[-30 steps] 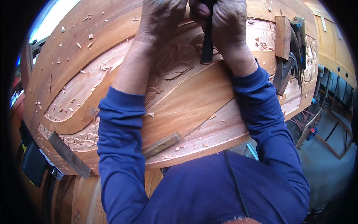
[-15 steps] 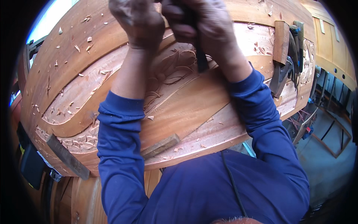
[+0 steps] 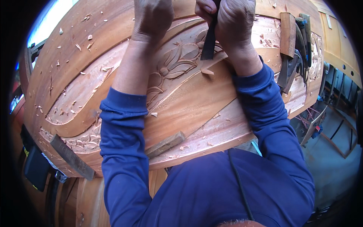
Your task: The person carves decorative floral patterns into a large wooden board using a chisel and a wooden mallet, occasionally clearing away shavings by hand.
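Note:
Carved flowers and leaves (image 3: 174, 69) run diagonally across the large wooden panel (image 3: 189, 104), with raised plain bands and pink recesses around them. At the top edge, my left hand (image 3: 153, 19) is closed in a fist; whatever it grips is out of sight. My right hand (image 3: 234, 24) is wrapped round a dark, flat chisel-like tool (image 3: 209, 45) that slants down to the carving. A pale wood chip (image 3: 207, 72) lies just below the tool's tip.
Several wood-handled tools (image 3: 287, 36) lie at the panel's right. Two worn wooden bars (image 3: 72, 155) (image 3: 166, 145) rest near its lower edge, and shavings are scattered about. Beyond it are a yellow panel (image 3: 338, 45) at upper right and metal frames (image 3: 342, 140) at lower right.
My hands and the tool have shifted right compared with half a second ago. More of the carved flower shows, and a larger chip now appears below the tool's tip.

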Tool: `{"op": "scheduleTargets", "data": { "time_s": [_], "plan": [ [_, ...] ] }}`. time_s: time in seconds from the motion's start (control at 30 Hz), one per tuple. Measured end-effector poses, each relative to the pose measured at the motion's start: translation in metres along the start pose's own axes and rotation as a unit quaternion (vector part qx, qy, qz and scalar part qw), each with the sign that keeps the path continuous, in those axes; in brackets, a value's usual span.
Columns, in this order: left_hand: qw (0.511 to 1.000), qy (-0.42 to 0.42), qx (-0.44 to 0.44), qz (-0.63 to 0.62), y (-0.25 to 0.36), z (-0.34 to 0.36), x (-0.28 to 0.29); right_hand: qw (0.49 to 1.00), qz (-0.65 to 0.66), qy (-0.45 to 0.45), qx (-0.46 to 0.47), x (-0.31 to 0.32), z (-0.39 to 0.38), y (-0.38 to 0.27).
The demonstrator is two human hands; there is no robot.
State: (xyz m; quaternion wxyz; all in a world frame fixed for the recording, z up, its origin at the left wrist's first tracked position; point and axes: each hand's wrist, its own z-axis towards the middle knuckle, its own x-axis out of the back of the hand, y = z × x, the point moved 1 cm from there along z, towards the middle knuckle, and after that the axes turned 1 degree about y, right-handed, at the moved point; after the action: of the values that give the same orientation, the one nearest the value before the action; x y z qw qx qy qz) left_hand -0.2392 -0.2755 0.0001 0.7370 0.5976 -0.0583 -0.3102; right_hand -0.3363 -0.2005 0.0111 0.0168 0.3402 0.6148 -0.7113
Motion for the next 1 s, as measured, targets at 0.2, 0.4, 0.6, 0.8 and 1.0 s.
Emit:
{"op": "scheduleTargets", "data": {
  "time_s": [0.2,0.4,0.6,0.8,1.0],
  "plan": [
    [0.999,-0.05,0.002,0.017,0.002,0.001,-0.003,1.0,0.017,0.0,-0.023,-0.004,0.002,0.002],
    [0.965,-0.099,0.051,-0.237,-0.017,-0.004,-0.008,0.999,0.034,0.008,-0.01,-0.006,-0.005,0.013],
    [0.991,-0.063,-0.099,-0.07,-0.015,0.003,-0.001,0.999,0.024,-0.006,-0.034,-0.011,-0.003,0.006],
    [0.982,-0.021,-0.09,-0.163,-0.02,0.002,0.0,0.998,0.011,0.006,-0.069,-0.015,-0.009,0.011],
    [0.967,0.193,-0.167,-0.012,-0.014,0.008,0.043,0.983,0.017,-0.13,-0.125,-0.03,-0.005,0.028]
  ]
}}
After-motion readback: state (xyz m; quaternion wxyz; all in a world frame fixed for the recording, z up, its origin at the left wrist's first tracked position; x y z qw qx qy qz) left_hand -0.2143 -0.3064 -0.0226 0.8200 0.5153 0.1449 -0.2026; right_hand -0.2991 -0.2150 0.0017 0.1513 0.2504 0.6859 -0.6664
